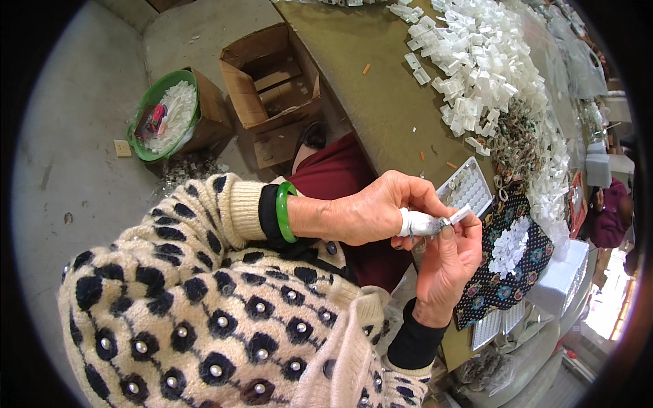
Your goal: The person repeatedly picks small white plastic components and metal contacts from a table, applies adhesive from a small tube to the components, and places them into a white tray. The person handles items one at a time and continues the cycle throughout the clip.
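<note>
My left hand [384, 207], below a green bangle [285, 212], has its fingers drawn together. White wrapping [420, 223] covers one of its digits. My right hand [450, 262] meets it from below, thumb and fingers pinched. Between the fingertips of both hands sits a small white flat piece [460, 215], with something small and dark at its near end that I cannot make out. Just beyond the hands, a white tray [484, 199] with small items rests on the table. Beside my right hand lies a dark patterned cloth [486, 289] bearing a heap of small white pieces [509, 247].
A large pile of translucent white plastic pieces [469, 64] covers the table's [354, 61] far side, next to tangled brownish small items [515, 139]. On the left stand an open cardboard box [241, 92] and a green basket [145, 109] of white pieces. A white block [559, 277] stands right.
</note>
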The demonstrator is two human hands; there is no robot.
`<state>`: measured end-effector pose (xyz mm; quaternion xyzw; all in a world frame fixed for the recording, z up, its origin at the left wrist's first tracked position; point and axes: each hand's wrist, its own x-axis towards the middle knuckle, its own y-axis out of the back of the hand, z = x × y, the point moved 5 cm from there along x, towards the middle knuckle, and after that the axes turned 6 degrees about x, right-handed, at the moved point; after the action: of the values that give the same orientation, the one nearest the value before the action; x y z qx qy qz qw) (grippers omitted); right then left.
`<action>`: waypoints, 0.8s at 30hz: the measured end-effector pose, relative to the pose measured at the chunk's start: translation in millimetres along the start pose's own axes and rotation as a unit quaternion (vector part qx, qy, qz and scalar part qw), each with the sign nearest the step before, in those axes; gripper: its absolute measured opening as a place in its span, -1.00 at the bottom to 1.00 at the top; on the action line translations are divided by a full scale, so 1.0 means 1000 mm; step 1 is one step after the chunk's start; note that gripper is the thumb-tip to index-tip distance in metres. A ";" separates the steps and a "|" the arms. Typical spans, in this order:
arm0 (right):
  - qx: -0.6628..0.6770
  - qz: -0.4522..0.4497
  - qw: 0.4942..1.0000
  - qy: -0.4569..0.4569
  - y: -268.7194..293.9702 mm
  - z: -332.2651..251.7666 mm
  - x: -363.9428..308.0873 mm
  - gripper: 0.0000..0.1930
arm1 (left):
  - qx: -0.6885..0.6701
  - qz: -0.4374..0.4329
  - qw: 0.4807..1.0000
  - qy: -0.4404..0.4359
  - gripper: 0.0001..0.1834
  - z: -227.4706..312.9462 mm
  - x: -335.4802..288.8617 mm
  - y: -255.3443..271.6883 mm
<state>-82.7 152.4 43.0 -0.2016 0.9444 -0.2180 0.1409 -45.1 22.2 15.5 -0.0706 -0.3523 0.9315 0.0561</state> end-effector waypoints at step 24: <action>-0.343 0.043 0.893 0.287 -0.009 -0.031 -0.011 -0.87 | -0.102 -0.034 0.994 0.002 -0.78 -0.009 0.006 -0.006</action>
<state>-80.6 160.8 76.1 -0.1256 0.9675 0.0775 -0.2054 -48.9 33.2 12.1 -0.0660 -0.4474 0.8883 0.0806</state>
